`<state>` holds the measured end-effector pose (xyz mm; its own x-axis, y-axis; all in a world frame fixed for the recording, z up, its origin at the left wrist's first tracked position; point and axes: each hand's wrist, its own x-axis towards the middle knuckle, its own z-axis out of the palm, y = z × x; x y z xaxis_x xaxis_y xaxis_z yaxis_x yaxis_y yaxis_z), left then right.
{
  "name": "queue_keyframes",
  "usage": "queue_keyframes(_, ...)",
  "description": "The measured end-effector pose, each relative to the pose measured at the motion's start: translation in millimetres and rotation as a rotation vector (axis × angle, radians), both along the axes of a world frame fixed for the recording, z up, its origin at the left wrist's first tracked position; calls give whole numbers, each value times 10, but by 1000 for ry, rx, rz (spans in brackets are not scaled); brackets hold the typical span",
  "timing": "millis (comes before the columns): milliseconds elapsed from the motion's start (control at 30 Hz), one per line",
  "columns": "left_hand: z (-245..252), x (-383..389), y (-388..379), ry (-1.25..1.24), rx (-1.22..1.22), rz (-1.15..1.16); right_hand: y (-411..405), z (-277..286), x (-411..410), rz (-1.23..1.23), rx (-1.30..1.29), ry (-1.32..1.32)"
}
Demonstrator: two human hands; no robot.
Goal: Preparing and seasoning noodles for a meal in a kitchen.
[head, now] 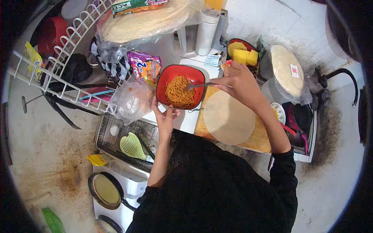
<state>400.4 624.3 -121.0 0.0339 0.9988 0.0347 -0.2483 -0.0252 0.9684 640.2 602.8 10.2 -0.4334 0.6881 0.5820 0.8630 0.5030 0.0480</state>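
Note:
Seasoned noodles (180, 91) fill the middle of a red square bowl (199, 76) with a dark rim. The fingers of my left hand (165, 118) touch the bowl's lower left edge, thumb and fingers spread. My right hand (240, 83) grips the handle of a metal fork (201, 85), whose head is in the noodles. Below my right forearm a round flat wrapper sheet (229, 117) lies on a wooden board (263, 142). Behind my right hand, yellow blocks of food (246, 56) sit in a second red bowl (233, 41).
A plastic bag of eggs (132, 100) and snack packets (145, 68) stand left of the bowl, beside a white wire rack (68, 39). Wrapped sheets (287, 70) lean at the right, near a sink with a black faucet (345, 71). A frying pan (106, 190) is lower left.

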Motion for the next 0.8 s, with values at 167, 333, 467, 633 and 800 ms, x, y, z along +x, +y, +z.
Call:
queue_keyframes(167, 25, 6, -8, -17, -9, -26, 106, -6, 95, -98, -206, 64)
queue_keyframes(333, 11, 42, -4, -29, 6, -4, 294, -234, 398, -144, -597, 421)
queue_keyframes(467, -9, 51, -41, -32, -2, 37, 217, -77, 533, -340, -885, 357)
queue_keyframes(633, 45, 112, -71, -48, -21, 41, 87, 109, 818, -395, -856, 309)
queue_keyframes(800, 83, 90, -80, -20, -31, 30, -203, 275, 739, -498, -564, 198)
